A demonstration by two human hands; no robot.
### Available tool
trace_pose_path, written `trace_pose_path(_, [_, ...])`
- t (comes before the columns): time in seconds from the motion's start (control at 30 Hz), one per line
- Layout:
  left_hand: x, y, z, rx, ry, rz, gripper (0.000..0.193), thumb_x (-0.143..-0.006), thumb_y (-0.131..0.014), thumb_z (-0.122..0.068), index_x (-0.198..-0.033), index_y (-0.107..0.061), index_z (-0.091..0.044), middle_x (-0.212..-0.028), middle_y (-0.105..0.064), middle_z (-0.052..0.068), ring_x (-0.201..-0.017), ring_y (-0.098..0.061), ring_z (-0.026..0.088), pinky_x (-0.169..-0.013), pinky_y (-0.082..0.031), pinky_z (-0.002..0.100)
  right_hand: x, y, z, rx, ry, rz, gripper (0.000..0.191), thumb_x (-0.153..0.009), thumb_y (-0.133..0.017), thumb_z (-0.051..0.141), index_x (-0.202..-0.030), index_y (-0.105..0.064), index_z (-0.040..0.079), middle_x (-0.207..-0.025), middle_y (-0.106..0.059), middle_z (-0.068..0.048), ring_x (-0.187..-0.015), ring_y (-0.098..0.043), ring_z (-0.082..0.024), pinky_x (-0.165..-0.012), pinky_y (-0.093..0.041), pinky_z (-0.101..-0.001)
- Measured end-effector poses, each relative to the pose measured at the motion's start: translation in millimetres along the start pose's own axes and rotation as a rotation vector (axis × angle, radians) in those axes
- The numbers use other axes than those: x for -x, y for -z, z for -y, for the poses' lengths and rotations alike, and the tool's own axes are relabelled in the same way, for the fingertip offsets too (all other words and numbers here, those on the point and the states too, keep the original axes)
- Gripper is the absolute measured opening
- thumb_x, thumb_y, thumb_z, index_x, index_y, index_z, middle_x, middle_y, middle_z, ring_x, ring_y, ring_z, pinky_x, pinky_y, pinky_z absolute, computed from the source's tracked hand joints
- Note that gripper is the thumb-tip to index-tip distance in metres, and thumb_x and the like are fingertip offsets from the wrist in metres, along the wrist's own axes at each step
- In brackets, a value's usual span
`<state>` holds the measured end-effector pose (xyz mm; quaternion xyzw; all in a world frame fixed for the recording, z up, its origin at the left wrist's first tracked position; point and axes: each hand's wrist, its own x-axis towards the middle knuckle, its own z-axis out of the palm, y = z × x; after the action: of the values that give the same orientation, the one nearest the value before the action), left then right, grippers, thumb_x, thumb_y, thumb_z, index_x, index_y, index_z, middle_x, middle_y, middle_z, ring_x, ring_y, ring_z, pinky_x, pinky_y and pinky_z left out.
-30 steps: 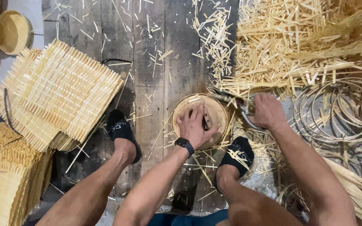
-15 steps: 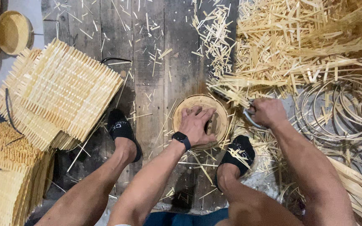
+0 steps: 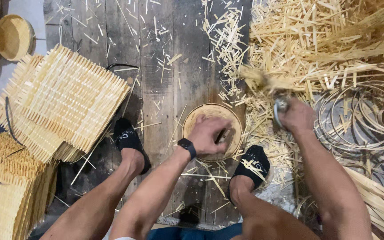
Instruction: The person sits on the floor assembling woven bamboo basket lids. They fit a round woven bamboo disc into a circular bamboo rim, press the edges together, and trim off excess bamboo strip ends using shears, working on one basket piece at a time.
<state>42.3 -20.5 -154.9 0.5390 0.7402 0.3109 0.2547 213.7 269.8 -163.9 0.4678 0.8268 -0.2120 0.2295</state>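
Observation:
A small round bamboo basket (image 3: 205, 114) lies on the dark wooden floor between my two feet in black shoes. My left hand (image 3: 210, 134), with a black watch on the wrist, presses down inside the basket and grips its rim. My right hand (image 3: 295, 116) is raised to the right of the basket, closed on a metal tool (image 3: 279, 108) whose blade end is blurred over the bamboo offcuts.
Stacks of square woven bamboo mats (image 3: 63, 100) lie at left, with more at lower left (image 3: 5, 186). Finished round baskets (image 3: 14, 38) sit at top left. A heap of bamboo offcuts (image 3: 325, 44) fills the upper right, and coiled bamboo hoops (image 3: 365, 118) lie at right.
My right hand has swung the tool up and to the right, away from the basket's edge. My left hand has stayed on the basket, shifting slightly within it.

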Motion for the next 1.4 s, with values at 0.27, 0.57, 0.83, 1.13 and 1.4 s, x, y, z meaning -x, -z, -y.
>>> trace_pose_path(0.27, [-36,-18,73,-0.045,0.779,-0.219,0.046,-0.094,-0.066,-0.057,-0.119,-0.078,-0.021,-0.119,-0.068,0.017,-0.117,-0.059,0.038,-0.107,-0.04,0.05,29,-2,4,0.161,0.018,-0.153,0.09,-0.075,-0.089,0.043,-0.134,-0.051,-0.012,-0.141,-0.046,-0.035,-0.132,-0.046,-0.043,-0.115,-0.039,-0.0496])
trace_pose_path(0.57, [-67,-42,48,0.21,0.797,-0.167,0.042,-0.069,-0.081,-0.058,-0.09,-0.085,-0.023,-0.096,-0.069,0.007,-0.095,-0.065,0.027,-0.092,-0.048,0.05,67,-43,60,-0.789,0.211,0.147,0.025,-0.084,-0.084,0.021,-0.088,-0.073,-0.002,-0.073,-0.072,-0.004,-0.065,-0.062,-0.009,-0.061,-0.053,-0.0279])
trace_pose_path(0.83, [-58,-43,54,0.221,0.699,-0.268,0.037,-0.086,-0.072,-0.056,-0.099,-0.084,-0.024,-0.101,-0.072,0.006,-0.099,-0.065,0.026,-0.097,-0.043,0.047,67,-41,50,-0.701,0.191,0.125,0.028,-0.087,-0.082,0.025,-0.098,-0.077,0.0,-0.077,-0.073,-0.005,-0.069,-0.065,-0.011,-0.063,-0.052,-0.0276])
trace_pose_path(1.13, [60,-24,94,0.634,0.933,-0.305,0.032,-0.084,-0.084,-0.027,-0.104,-0.081,-0.002,-0.089,-0.079,0.009,-0.074,-0.067,0.013,-0.067,-0.056,0.031,88,-77,31,-1.187,-0.024,0.415,0.03,-0.089,-0.075,0.012,-0.112,-0.071,-0.006,-0.093,-0.075,-0.009,-0.074,-0.069,-0.014,-0.063,-0.059,-0.0276])
trace_pose_path(1.4, [34,-5,69,0.403,1.079,-0.248,0.033,-0.087,-0.082,-0.024,-0.109,-0.082,0.0,-0.097,-0.081,0.013,-0.083,-0.074,0.017,-0.078,-0.058,0.03,91,-76,39,-1.269,-0.092,0.292,0.024,-0.09,-0.075,0.007,-0.107,-0.07,-0.009,-0.091,-0.074,-0.014,-0.07,-0.071,-0.019,-0.062,-0.06,-0.0318])
